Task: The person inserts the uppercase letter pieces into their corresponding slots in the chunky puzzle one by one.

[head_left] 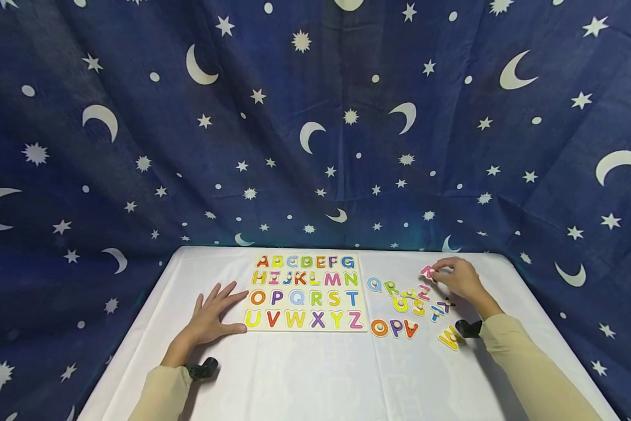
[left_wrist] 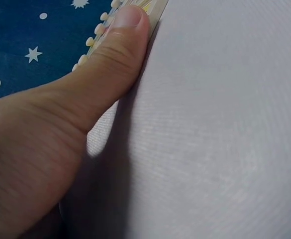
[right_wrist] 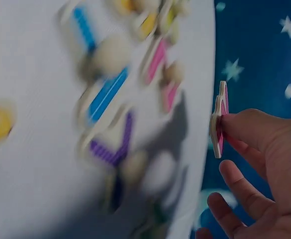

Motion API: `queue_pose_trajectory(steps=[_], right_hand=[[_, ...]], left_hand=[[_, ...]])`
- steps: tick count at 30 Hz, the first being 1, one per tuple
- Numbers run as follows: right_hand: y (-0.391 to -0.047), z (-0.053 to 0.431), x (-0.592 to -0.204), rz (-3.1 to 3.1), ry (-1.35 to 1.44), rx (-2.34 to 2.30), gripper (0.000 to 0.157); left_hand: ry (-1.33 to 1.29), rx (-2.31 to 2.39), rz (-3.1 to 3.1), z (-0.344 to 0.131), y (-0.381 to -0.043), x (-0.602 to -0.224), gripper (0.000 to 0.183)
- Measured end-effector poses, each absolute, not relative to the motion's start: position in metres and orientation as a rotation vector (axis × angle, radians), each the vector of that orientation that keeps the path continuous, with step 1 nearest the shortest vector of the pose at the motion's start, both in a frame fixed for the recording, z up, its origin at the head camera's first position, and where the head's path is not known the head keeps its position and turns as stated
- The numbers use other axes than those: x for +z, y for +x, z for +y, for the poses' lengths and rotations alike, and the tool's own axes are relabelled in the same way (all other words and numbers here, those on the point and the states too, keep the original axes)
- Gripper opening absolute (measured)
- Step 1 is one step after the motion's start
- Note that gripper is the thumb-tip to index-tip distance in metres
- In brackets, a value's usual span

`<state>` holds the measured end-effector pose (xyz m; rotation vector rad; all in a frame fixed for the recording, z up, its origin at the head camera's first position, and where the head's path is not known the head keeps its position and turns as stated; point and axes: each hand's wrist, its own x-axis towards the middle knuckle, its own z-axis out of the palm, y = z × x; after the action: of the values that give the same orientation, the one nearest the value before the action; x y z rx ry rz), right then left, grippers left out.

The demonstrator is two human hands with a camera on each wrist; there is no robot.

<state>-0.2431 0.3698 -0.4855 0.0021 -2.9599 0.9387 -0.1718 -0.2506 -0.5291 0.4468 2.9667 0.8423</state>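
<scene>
My right hand (head_left: 459, 280) pinches a pink letter piece (right_wrist: 219, 119) between thumb and index finger, above the far right of the table. Its other fingers are spread apart in the right wrist view. On the left, my left hand (head_left: 210, 316) has its fingers spread, with thumb and index fingertips at the left edge of the alphabet board (head_left: 365, 280). Knobbed letters fill the board's top row and run from H to L in the second; from M on, flat printed letters show. A pink Z piece (head_left: 423, 292) lies just below the held letter.
Right of the board lie several loose knobbed letters, among them a blue Q (head_left: 375, 285), an orange O (head_left: 379, 328), a purple X (head_left: 445, 305) and a yellow W (head_left: 449, 338). A dark blue curtain (head_left: 304, 164) hangs behind the white table (head_left: 304, 374).
</scene>
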Motion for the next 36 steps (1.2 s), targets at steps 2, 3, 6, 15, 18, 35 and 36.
queue_pose_trajectory(steps=[2, 3, 6, 15, 18, 35, 36], right_hand=[[-0.245, 0.358, -0.480, -2.927, 0.066, 0.964, 0.018], [-0.246, 0.351, -0.478, -2.909, 0.098, 0.971, 0.016], [-0.250, 0.329, -0.471, -2.859, 0.202, 0.986, 0.014], [-0.260, 0.262, -0.467, -2.753, 0.348, 1.148, 0.012], [-0.262, 0.240, -0.471, -2.756, 0.352, 1.194, 0.012], [-0.265, 0.157, -0.500, -2.833, 0.341, 1.174, 0.006], [-0.265, 0.154, -0.501, -2.834, 0.343, 1.166, 0.005]], left_hand=[[0.448, 0.824, 2.969, -0.251, -0.173, -0.530, 0.091], [0.439, 0.821, 2.965, -0.251, -0.173, -0.530, 0.091], [0.427, 0.796, 2.959, -0.250, -0.174, -0.529, 0.092], [0.380, 0.765, 2.934, -0.248, -0.174, -0.525, 0.096], [0.371, 0.756, 2.928, -0.249, -0.174, -0.524, 0.096], [0.412, 0.741, 2.938, -0.246, -0.175, -0.519, 0.096], [0.415, 0.740, 2.940, -0.246, -0.175, -0.519, 0.096]])
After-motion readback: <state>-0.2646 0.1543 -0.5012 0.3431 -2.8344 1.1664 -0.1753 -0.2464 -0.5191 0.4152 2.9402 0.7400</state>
